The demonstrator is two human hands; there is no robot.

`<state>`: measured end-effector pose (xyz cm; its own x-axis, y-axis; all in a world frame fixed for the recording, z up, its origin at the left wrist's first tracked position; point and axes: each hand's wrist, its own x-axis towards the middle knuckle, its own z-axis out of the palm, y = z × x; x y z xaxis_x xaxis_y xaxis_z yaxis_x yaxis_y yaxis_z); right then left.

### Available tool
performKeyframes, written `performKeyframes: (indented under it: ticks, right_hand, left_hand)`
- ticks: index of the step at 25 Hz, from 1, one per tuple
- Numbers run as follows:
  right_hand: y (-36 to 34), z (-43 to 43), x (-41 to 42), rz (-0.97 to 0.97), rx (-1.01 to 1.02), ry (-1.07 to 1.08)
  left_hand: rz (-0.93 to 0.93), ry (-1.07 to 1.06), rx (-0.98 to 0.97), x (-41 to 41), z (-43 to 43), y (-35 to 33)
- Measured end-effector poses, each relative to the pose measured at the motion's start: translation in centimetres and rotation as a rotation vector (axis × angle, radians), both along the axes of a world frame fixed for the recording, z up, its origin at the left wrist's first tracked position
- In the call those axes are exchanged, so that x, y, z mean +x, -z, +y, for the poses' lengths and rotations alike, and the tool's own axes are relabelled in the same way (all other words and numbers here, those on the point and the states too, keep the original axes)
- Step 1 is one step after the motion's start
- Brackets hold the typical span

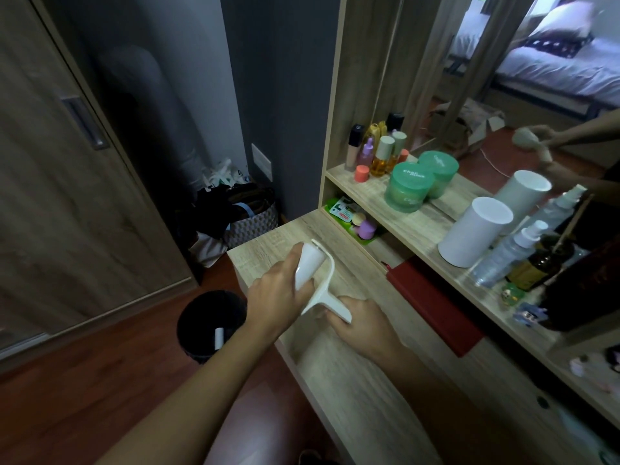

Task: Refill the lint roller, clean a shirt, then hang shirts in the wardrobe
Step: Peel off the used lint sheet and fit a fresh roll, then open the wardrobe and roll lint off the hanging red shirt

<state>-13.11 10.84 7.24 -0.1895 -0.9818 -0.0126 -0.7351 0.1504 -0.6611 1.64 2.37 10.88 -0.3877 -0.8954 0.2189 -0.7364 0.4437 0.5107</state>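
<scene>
Two hands met over the wooden desk [335, 370], both on the lint roller [323, 283]. It was all white, a curved frame running from roll to handle. The left hand [278, 297] wrapped its fingers round the white roll [308, 266]; the right hand [362, 322] gripped the handle. A black bin [201, 317] stood on the floor just beside the desk.

A home bedroom: a wardrobe [67, 162], a cosmetics-laden dressing table [335, 364], a mirror [536, 95] reflecting a bed.
</scene>
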Motion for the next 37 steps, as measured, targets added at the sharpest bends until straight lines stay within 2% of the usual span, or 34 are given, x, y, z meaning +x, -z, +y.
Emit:
performKeyframes:
  ticks: [6, 10, 11, 13, 15, 16, 18, 19, 21, 23, 24, 26, 28, 30, 33, 37]
  right_hand:
    - [0.5, -0.1, 0.5, -0.118, 0.006, 0.010]
    - [0.6, -0.2, 0.7, -0.104, 0.000, 0.028]
    - [0.5, -0.2, 0.6, -0.100, -0.009, 0.046]
    - [0.3, -0.3, 0.3, -0.091, -0.023, 0.072]
    - [0.0, -0.3, 0.0, -0.100, -0.034, 0.094]
    - [-0.1, -0.4, -0.1, -0.114, -0.041, 0.106]
    - [-0.4, -0.7, -0.1, -0.131, -0.054, 0.121]
    - [-0.4, -1.0, 0.1, -0.129, -0.060, 0.122]
    - [-0.3, -2.0, 0.7, -0.133, -0.062, 0.119]
    - [-0.4, -3.3, 1.9, -0.140, -0.079, 0.111]
    - [-0.4, -3.9, 2.7, -0.134, -0.088, 0.101]
    - [-0.7, -5.2, 4.8, -0.120, -0.082, 0.071]
    - [-1.2, -6.6, 7.2, -0.125, -0.065, 0.053]
    - [-1.9, -8.0, 10.3, -0.151, -0.065, 0.027]
    - [-2.6, -10.6, 14.9, -0.239, -0.091, 0.003]
    - [-3.2, -14.2, 18.7, -0.307, -0.133, 0.013]
  left_hand:
    - [0.003, 0.023, -0.084, 0.4, 0.0, -0.5]
    - [-0.058, 0.026, -0.120, 0.5, -0.2, -0.8]
    - [-0.060, 0.075, -0.091, 0.6, -0.6, -1.0]
    - [0.016, 0.201, 0.101, 1.2, -2.1, -1.4]
    - [0.211, 0.173, 0.203, 2.1, -3.7, -1.7]
    - [0.293, 0.047, 0.137, 2.6, -4.5, -1.6]
    - [0.280, -0.164, -0.056, 3.3, -5.1, -1.4]
    - [0.258, -0.122, -0.122, 3.5, -4.8, -1.5]
    - [0.149, 0.152, -0.273, 3.8, -3.5, -1.5]
    - [-0.085, 0.442, -0.517, 5.2, -2.5, -0.9]
    - [-0.207, 0.500, -0.599, 6.4, -2.8, -0.8]
    - [-0.307, 0.367, -0.563, 9.3, -4.6, -0.8]
    - [-0.212, 0.095, -0.323, 12.9, -6.5, -1.6]
    - [-0.111, -0.026, -0.188, 16.7, -8.1, -2.2]
    - [-0.151, -0.014, -0.242, 21.3, -9.6, -3.4]
    - [-0.080, -0.138, -0.223, 25.9, -13.8, -4.2]
